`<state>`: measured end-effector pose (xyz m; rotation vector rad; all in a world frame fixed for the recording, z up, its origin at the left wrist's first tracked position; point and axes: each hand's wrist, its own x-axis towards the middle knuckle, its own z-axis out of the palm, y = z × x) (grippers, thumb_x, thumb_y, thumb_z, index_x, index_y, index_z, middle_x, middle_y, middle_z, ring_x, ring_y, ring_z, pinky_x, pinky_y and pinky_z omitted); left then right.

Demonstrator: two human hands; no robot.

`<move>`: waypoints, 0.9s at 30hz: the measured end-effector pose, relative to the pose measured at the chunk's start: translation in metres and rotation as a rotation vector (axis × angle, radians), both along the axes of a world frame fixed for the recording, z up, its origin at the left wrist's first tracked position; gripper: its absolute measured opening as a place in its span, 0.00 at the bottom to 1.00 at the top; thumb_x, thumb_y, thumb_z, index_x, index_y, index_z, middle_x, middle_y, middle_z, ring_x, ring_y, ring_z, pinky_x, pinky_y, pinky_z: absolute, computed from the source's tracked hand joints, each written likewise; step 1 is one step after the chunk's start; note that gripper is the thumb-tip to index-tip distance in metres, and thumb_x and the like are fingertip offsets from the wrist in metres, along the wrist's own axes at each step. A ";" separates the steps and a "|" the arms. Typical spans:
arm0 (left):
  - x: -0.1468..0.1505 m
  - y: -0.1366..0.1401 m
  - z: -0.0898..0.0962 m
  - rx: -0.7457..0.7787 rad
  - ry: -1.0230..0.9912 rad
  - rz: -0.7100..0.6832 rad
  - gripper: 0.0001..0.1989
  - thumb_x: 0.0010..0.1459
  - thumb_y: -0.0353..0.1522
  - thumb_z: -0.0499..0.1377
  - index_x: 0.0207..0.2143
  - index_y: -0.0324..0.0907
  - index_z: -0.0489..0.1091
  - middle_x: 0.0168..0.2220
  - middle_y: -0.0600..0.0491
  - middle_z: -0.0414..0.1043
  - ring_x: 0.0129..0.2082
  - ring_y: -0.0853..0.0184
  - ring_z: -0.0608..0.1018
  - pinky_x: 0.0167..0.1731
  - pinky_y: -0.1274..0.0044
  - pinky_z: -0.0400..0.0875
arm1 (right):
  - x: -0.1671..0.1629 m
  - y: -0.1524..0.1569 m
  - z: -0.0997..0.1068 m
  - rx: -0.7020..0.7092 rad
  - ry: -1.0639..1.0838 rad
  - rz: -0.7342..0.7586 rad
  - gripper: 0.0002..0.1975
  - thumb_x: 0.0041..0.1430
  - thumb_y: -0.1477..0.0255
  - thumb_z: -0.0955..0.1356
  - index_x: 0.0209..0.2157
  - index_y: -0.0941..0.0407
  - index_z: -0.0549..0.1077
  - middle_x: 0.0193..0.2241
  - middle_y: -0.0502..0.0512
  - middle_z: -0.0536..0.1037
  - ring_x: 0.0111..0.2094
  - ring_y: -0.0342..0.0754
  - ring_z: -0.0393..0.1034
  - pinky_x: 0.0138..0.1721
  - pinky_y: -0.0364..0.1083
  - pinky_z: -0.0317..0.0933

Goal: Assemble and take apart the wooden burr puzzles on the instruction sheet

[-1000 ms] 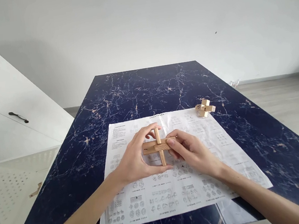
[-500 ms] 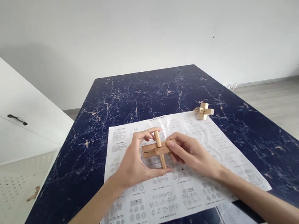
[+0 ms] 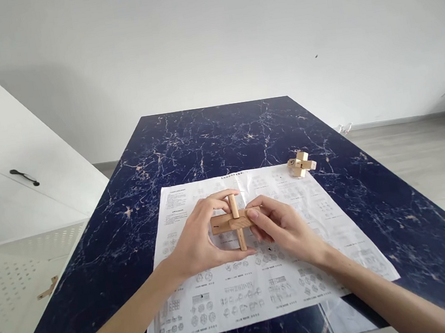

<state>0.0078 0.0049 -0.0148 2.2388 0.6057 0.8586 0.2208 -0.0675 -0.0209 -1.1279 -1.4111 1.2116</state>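
Observation:
Between my two hands, above a printed sheet [image 3: 214,320], is a cross-shaped wooden interlocking puzzle [image 3: 238,222]. One piece runs upright through flat pieces that lie crosswise, and a small dark mark shows on the left flat end. My left hand [image 3: 199,240] grips the upright piece by its two ends, thumb below and index finger above. With thumb and fingers, my right hand [image 3: 280,229] pinches the right end of the flat pieces. That end is partly hidden by the fingers.
A second wooden puzzle [image 3: 301,164], assembled and marked, sits at the sheet's upper right corner on the dark blue marbled table [image 3: 219,139]. At the left, a wooden piece [image 3: 48,288] lies on a white perforated surface [image 3: 4,282]. A white cabinet with a black handle [image 3: 24,177] stands beyond.
The view has shifted very slightly. Both hands keep the same hold on the puzzle, and its pieces show no clear movement.

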 end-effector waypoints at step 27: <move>0.001 -0.002 -0.008 0.315 0.079 0.011 0.42 0.56 0.34 0.74 0.65 0.51 0.53 0.62 0.44 0.71 0.56 0.52 0.80 0.55 0.53 0.75 | -0.007 -0.022 0.011 0.834 -0.865 -0.256 0.08 0.73 0.77 0.67 0.48 0.52 0.76 0.44 0.60 0.80 0.42 0.54 0.76 0.42 0.53 0.70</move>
